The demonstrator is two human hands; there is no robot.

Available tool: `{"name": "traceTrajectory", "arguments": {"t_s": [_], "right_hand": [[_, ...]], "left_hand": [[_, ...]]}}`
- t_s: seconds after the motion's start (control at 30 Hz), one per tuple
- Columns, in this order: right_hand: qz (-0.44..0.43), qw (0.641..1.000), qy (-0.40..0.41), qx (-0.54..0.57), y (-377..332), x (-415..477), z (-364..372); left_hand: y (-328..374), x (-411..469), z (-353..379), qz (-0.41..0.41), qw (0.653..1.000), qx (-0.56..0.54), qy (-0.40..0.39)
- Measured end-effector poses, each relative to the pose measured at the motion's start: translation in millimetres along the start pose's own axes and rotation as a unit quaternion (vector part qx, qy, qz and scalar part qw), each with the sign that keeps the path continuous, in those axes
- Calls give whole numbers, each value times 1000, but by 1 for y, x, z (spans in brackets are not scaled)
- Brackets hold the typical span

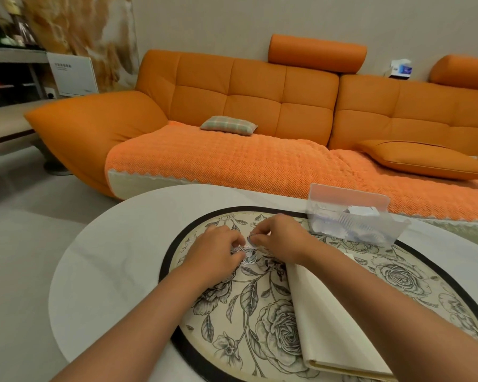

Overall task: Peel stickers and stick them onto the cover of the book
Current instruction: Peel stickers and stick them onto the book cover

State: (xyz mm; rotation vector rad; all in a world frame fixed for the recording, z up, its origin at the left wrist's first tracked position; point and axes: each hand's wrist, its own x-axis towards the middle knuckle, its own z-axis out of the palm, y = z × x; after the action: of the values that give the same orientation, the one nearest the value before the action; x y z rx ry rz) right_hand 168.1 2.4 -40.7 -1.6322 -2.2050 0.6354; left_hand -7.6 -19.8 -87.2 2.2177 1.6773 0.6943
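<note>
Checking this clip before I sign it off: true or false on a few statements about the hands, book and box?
1. The left hand and the right hand both pinch a sticker. True.
2. The book stands upright. False: it lies flat on the flowered mat.
3. The clear box is beside the left hand. False: it sits beyond the right hand.
4. A plaid cushion lies on the sofa. True.

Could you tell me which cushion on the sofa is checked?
The small cushion on the left seat, by the backrest; the larger cushion to the right is plain orange.
</note>
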Motion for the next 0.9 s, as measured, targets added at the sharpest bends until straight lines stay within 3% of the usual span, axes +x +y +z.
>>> {"name": "traceTrajectory", "arguments": {"t_s": [0.1, 0.2, 0.33, 0.5, 0.63, 0.9], "right_hand": [[-7, 996, 48, 71, 6, -10, -11], [5, 989, 63, 134, 14, -28, -23], [29, 971, 65, 228, 25, -55, -33], [84, 935, 72, 338, 41, -83, -46], [109, 930, 72, 342, 51, -95, -55], [86, 942, 108, 306, 62, -99, -55]], "left_hand": [[11, 2, -3, 6, 1000, -15, 9], [32, 4, -5, -10, 985, -167, 33], [60, 4, -2, -36, 943, -331, -2], [86, 5, 7, -62, 922, -382, 22], [103, 5, 12, -77, 913, -402, 8], [121, 5, 21, -48, 942, -330, -19]]}}
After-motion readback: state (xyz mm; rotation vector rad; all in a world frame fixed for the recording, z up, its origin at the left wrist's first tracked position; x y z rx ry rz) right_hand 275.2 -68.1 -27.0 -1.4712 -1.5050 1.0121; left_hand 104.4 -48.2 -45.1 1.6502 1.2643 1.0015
